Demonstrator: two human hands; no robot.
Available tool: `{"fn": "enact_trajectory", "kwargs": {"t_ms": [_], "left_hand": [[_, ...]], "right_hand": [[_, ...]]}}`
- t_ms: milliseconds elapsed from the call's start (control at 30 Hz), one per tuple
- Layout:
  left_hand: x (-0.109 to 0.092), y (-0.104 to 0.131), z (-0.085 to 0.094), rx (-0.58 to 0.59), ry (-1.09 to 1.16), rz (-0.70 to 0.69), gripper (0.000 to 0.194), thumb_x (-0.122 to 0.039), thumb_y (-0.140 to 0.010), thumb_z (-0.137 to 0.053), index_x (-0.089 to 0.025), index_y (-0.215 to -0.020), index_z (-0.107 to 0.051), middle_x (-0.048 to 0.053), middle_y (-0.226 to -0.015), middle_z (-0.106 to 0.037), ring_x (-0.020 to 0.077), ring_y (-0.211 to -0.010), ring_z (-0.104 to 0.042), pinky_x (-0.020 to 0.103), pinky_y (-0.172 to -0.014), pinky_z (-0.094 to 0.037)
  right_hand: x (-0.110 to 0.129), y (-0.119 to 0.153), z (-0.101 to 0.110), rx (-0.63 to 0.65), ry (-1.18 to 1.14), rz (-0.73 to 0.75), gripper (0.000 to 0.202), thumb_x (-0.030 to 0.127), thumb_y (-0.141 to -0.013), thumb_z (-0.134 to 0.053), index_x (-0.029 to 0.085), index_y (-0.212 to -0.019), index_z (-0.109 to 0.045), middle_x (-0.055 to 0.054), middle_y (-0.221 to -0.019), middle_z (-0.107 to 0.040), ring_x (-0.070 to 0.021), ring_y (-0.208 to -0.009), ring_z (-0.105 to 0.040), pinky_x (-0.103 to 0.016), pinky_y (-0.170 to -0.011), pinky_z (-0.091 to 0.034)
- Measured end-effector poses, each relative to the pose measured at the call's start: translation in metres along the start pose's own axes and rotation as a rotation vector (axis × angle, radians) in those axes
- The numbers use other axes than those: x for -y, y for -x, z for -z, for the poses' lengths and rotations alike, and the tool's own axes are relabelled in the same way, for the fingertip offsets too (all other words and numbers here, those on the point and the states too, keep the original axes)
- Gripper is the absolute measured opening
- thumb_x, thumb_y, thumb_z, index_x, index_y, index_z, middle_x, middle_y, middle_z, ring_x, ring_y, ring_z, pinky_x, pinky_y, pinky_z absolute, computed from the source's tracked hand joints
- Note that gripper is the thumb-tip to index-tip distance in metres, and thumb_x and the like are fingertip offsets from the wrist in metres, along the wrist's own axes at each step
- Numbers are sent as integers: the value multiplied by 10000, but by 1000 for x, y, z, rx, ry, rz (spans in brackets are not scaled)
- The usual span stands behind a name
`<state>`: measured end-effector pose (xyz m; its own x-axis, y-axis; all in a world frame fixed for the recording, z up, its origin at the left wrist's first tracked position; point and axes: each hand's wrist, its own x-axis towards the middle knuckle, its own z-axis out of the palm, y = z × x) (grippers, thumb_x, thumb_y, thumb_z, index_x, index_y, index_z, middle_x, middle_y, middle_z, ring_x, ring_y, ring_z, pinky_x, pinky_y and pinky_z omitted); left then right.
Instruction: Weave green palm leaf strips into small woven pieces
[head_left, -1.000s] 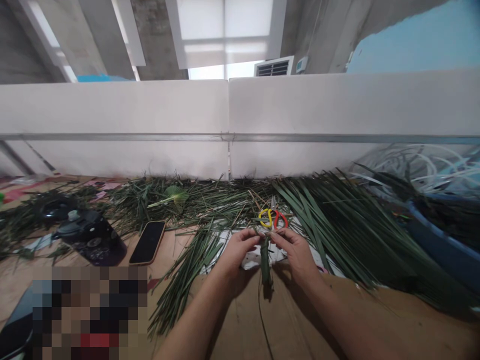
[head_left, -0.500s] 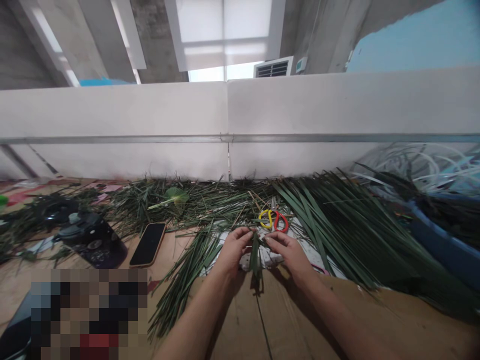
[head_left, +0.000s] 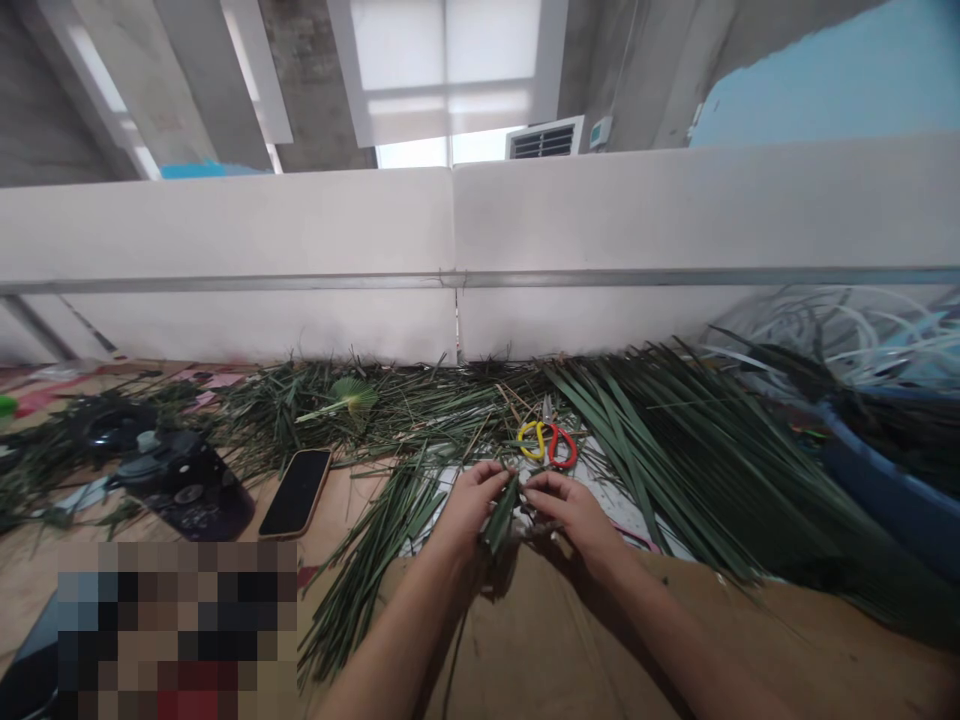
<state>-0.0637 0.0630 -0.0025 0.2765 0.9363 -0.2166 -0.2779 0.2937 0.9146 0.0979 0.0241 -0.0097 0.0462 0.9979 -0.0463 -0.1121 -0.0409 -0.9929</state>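
Both grips, left hand (head_left: 469, 502) and right hand (head_left: 576, 510), pinched narrowly together on the green leaf piece (head_left: 500, 516)

Diffuse daylight from window (head_left: 487, 50), beyond scissors (head_left: 553, 440); soft shadows on brown board (head_left: 540, 655), near side of scissors. Pixelated patch (head_left: 178, 630), lower left of scissors; blue tub (head_left: 885, 505), far right of scissors, dim, smeared.

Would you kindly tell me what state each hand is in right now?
Left hand: closed, pinching the narrow, folded, dark-green leaf piece.
Right hand: curled close beside that piece; whether it grips any part cannot be told.
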Motion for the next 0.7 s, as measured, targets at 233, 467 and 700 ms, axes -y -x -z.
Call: {"fn": "enact_trajectory", "kwargs": {"t_ms": [233,467,700], "left_hand": [[-3,6,-1,26,-27,25,295,-362,-646,-859,-183,-802,-685,30,-840,-711,109,-652,-558,201,-578,-367],[-4,10,1,135,-3,33,311,-347,-713,-785,-183,-977,-760,95,-1060,-741,175,-884,-667,221,-685,-481],[-5,14,-3,170,34,67,338,-264,-704,-834,-171,-1018,-754,86,-928,-735,169,-753,-681,260,-672,-547]], "right_hand": [[-7,-1,0,30,-59,5,278,368,-615,-894,216,-782,-731,5,-690,-677,-149,-609,-572,-279,-595,-442],[-3,1,1,-78,-47,20,368,446,-586,-914,215,-789,-712,-13,-747,-699,-180,-678,-601,-294,-617,-453],[-6,-2,-1,-66,-88,12,492,529,-554,-939,207,-831,-692,-22,-764,-713,-209,-719,-648,-325,-675,-487]]}}
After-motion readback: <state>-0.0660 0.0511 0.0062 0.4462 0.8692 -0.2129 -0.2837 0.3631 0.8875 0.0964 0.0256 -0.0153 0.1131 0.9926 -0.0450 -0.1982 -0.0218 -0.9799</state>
